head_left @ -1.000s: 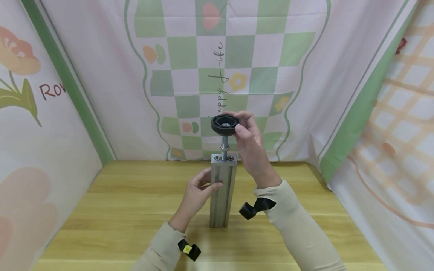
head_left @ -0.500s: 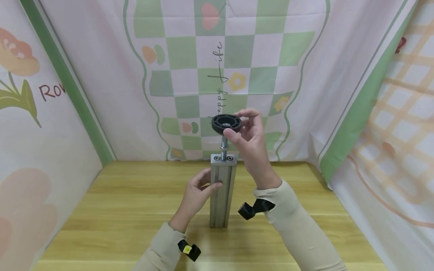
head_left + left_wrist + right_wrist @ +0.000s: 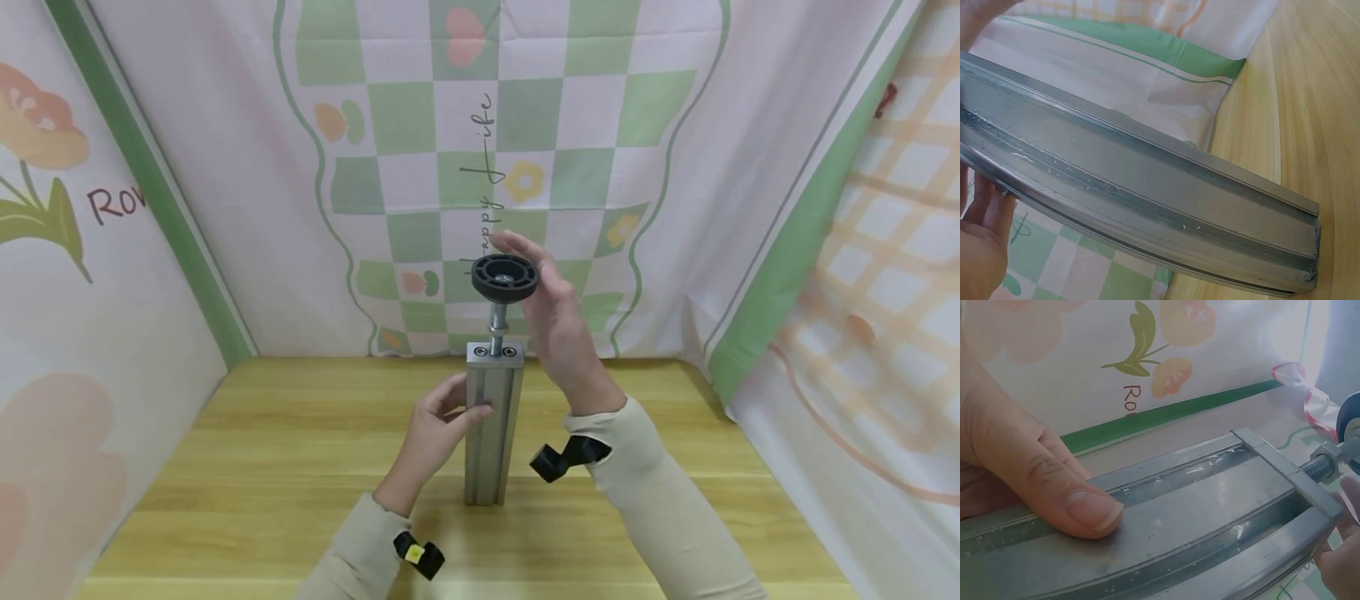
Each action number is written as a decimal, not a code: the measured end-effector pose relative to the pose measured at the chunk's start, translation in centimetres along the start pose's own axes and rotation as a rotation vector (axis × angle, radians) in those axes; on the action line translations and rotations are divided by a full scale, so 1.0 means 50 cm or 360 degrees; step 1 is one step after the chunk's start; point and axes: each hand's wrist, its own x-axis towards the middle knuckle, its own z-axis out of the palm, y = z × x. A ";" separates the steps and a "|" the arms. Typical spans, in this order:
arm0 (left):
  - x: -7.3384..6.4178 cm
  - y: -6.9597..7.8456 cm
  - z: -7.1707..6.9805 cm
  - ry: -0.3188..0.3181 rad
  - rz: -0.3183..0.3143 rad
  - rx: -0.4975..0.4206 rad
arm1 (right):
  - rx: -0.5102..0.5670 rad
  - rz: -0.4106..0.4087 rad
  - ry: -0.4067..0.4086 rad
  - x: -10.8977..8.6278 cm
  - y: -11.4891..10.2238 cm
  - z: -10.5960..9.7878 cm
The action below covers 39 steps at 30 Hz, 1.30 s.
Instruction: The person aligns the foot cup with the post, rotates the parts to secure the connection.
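An upright aluminium profile (image 3: 493, 433) stands on the wooden table, and my left hand (image 3: 442, 417) grips it a little below the top. In the right wrist view the left thumb (image 3: 1094, 509) lies across its grooved face. From the profile's end plate (image 3: 495, 353) rises a threaded stud (image 3: 497, 321) with a nut (image 3: 1327, 461). It carries a black round levelling foot (image 3: 506, 279). My right hand (image 3: 558, 325) is at the foot's right side, fingers extended along and behind its rim. Whether they touch it I cannot tell, and its thumb is hard to make out.
The profile's lower end rests on the wood-grain table (image 3: 300, 433). A green-and-white checked curtain (image 3: 465, 117) hangs close behind the foot. Printed cloth walls (image 3: 75, 317) stand on both sides. Each sleeve bears a black wrist mount (image 3: 570, 458).
Right fingers and thumb pinched the foot's rim earlier; the thumb has come off it and the fingers have straightened. The left hand and the profile stay in place.
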 end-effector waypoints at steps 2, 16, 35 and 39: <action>0.000 -0.001 0.001 0.0000 -0.0005 -0.0002 | 0.0017 -0.0014 -0.0036 0.000 0.001 -0.001; 0.001 0.001 0.001 0.0007 -0.0010 -0.0010 | 0.0026 -0.0005 0.0042 0.000 0.007 -0.007; 0.001 0.002 0.001 0.0007 -0.0016 -0.0007 | -0.0115 0.0077 0.0238 0.000 -0.011 0.003; 0.000 0.001 0.001 0.0002 -0.0004 -0.0002 | -0.0218 0.0030 0.0210 -0.003 -0.014 0.002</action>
